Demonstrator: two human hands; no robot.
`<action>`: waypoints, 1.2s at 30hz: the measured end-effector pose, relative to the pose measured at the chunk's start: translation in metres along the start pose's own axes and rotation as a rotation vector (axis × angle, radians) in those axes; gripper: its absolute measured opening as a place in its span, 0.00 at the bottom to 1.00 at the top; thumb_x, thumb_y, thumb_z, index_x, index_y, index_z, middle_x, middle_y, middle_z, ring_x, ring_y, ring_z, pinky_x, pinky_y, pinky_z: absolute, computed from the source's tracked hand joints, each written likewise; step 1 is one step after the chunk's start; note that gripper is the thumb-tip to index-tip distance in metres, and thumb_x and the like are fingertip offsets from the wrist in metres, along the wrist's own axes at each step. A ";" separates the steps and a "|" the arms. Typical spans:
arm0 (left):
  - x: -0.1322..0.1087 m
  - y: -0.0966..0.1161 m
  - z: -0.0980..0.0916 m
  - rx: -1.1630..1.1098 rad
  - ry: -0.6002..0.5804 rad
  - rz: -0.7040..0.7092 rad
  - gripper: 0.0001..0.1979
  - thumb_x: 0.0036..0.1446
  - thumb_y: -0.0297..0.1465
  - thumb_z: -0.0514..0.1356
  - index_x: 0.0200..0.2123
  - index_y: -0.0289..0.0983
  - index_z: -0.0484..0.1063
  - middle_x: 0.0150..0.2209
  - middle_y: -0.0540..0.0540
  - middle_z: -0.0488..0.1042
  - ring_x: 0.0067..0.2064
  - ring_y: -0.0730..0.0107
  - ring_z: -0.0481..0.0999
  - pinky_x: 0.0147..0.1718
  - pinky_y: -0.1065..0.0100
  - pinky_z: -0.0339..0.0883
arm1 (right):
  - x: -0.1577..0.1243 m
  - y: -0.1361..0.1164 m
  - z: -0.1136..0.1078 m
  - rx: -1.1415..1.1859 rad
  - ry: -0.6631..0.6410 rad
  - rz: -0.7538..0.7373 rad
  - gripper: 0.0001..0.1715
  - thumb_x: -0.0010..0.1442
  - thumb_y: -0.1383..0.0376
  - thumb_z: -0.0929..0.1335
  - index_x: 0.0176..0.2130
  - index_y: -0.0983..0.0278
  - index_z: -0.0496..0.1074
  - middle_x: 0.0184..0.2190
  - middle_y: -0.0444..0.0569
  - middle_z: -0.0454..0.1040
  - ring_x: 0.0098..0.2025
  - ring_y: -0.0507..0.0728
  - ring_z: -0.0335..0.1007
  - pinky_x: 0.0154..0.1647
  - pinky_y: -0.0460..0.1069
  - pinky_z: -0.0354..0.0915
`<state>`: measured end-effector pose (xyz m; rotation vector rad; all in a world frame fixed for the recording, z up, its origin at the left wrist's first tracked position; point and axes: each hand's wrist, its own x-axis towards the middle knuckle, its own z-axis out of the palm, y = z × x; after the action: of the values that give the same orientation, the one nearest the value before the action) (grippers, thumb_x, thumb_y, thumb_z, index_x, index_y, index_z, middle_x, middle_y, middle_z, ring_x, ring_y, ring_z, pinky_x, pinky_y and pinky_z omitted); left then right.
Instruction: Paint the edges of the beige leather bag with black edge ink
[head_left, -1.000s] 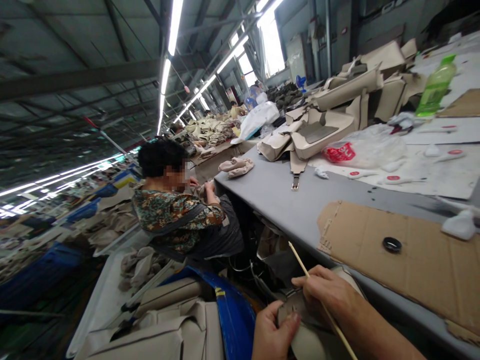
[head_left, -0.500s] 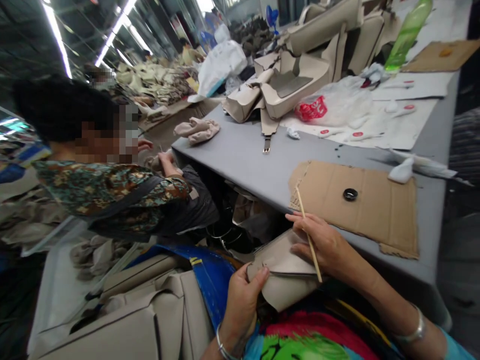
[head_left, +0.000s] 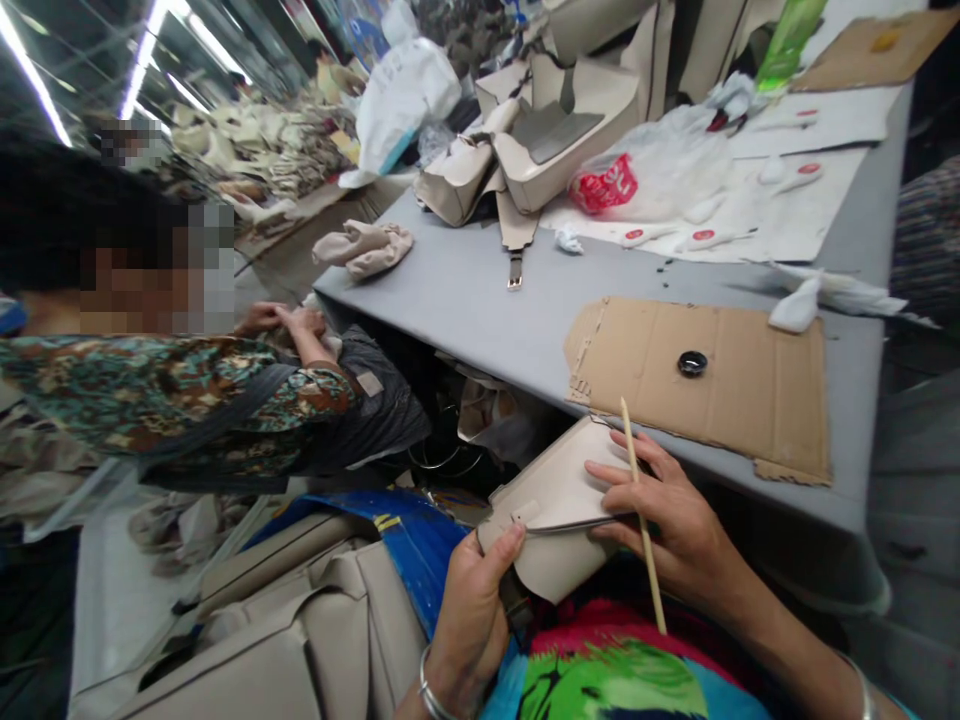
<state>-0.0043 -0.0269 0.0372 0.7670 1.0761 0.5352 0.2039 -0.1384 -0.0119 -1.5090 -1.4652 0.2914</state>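
A beige leather-like bag piece (head_left: pixel 559 480) with a dark edge line lies tilted over my lap, beside the table's front edge. My left hand (head_left: pixel 476 590) grips its near left end, thumb on top by a small tab; the fingers underneath are hidden. In my right hand (head_left: pixel 667 510) a thin, pointed wooden stick (head_left: pixel 652 580) is held between the fingers, its point upward. The fingertips of that hand rest on the piece's right side. Beyond them, a small round black dish (head_left: pixel 691 364) stands on a cardboard sheet (head_left: pixel 757 400).
On the grey table (head_left: pixel 450 290) are beige bag parts (head_left: pixel 570 150), a plastic bag (head_left: pixel 667 180), a white squeeze bottle (head_left: pixel 796 308) and a green bottle (head_left: pixel 791 45). At left sits a co-worker (head_left: pixel 225 400). More beige pieces (head_left: pixel 255 650) are piled beside my left arm.
My right fingers have spread and shifted slightly right, the stick turning more upright with them. The bag piece now shows more of its upper face. The view has swung right and down.
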 end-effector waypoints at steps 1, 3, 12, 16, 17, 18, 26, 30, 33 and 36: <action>-0.001 0.001 -0.001 -0.003 -0.003 -0.010 0.27 0.60 0.32 0.68 0.61 0.29 0.70 0.51 0.34 0.81 0.54 0.48 0.79 0.54 0.53 0.73 | -0.004 0.002 0.001 0.035 0.030 0.040 0.08 0.64 0.62 0.73 0.43 0.58 0.72 0.59 0.50 0.75 0.73 0.69 0.50 0.70 0.73 0.52; -0.003 0.003 -0.007 -0.010 -0.027 -0.051 0.28 0.61 0.31 0.67 0.62 0.30 0.69 0.52 0.34 0.80 0.56 0.48 0.77 0.56 0.52 0.72 | -0.011 0.004 0.002 0.116 0.067 0.093 0.07 0.65 0.63 0.73 0.44 0.58 0.73 0.59 0.52 0.75 0.73 0.68 0.50 0.68 0.71 0.57; -0.009 0.021 -0.037 -0.194 -0.348 -0.398 0.42 0.58 0.62 0.55 0.60 0.34 0.73 0.54 0.32 0.79 0.55 0.40 0.77 0.49 0.49 0.73 | -0.024 0.006 -0.001 0.291 0.072 0.103 0.11 0.66 0.71 0.71 0.46 0.58 0.73 0.58 0.51 0.75 0.70 0.67 0.58 0.66 0.68 0.63; 0.005 0.012 -0.041 -0.266 -0.336 -0.604 0.33 0.62 0.57 0.56 0.53 0.36 0.77 0.43 0.37 0.83 0.43 0.45 0.82 0.35 0.54 0.74 | -0.026 0.006 -0.001 0.323 0.044 0.070 0.12 0.65 0.72 0.71 0.47 0.58 0.72 0.58 0.51 0.75 0.70 0.67 0.57 0.66 0.68 0.62; 0.010 0.008 -0.043 -0.284 -0.309 -0.616 0.28 0.60 0.54 0.60 0.49 0.37 0.78 0.41 0.39 0.84 0.40 0.47 0.83 0.33 0.55 0.74 | -0.026 0.006 -0.002 0.330 0.039 0.068 0.12 0.65 0.72 0.71 0.47 0.58 0.72 0.57 0.51 0.75 0.70 0.68 0.57 0.66 0.68 0.62; 0.014 0.005 -0.045 -0.303 -0.281 -0.620 0.25 0.57 0.51 0.64 0.46 0.37 0.79 0.39 0.41 0.84 0.38 0.50 0.83 0.32 0.57 0.74 | -0.027 0.007 -0.002 0.336 0.034 0.072 0.12 0.65 0.72 0.71 0.47 0.58 0.72 0.57 0.51 0.75 0.70 0.67 0.57 0.67 0.68 0.62; 0.033 0.004 -0.039 -0.305 -0.341 -0.737 0.25 0.51 0.53 0.68 0.34 0.34 0.78 0.27 0.43 0.81 0.25 0.59 0.78 0.20 0.68 0.65 | -0.029 0.009 -0.009 0.308 0.046 0.107 0.11 0.66 0.71 0.71 0.47 0.58 0.72 0.56 0.51 0.76 0.69 0.66 0.59 0.67 0.66 0.63; 0.042 0.002 -0.041 -0.286 -0.433 -0.748 0.27 0.49 0.55 0.69 0.37 0.36 0.78 0.27 0.46 0.80 0.25 0.61 0.78 0.18 0.69 0.63 | -0.032 0.011 -0.008 0.316 0.039 0.113 0.12 0.65 0.70 0.72 0.47 0.58 0.72 0.56 0.49 0.76 0.69 0.66 0.58 0.67 0.65 0.63; 0.048 -0.002 -0.048 -0.241 -0.476 -0.766 0.29 0.40 0.55 0.73 0.30 0.34 0.77 0.20 0.49 0.74 0.17 0.70 0.68 0.14 0.74 0.51 | -0.033 0.013 -0.006 0.316 0.043 0.104 0.11 0.65 0.70 0.72 0.47 0.58 0.72 0.56 0.49 0.76 0.69 0.66 0.58 0.67 0.64 0.62; 0.050 -0.002 -0.052 -0.195 -0.513 -0.741 0.29 0.39 0.55 0.74 0.26 0.33 0.76 0.17 0.51 0.70 0.14 0.77 0.61 0.13 0.76 0.44 | -0.034 0.014 -0.005 0.304 0.024 0.087 0.11 0.65 0.70 0.71 0.47 0.58 0.72 0.56 0.50 0.76 0.70 0.66 0.57 0.68 0.64 0.62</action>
<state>-0.0320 0.0233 -0.0068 0.2637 0.7342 -0.1875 0.2081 -0.1670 -0.0347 -1.3256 -1.2728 0.5224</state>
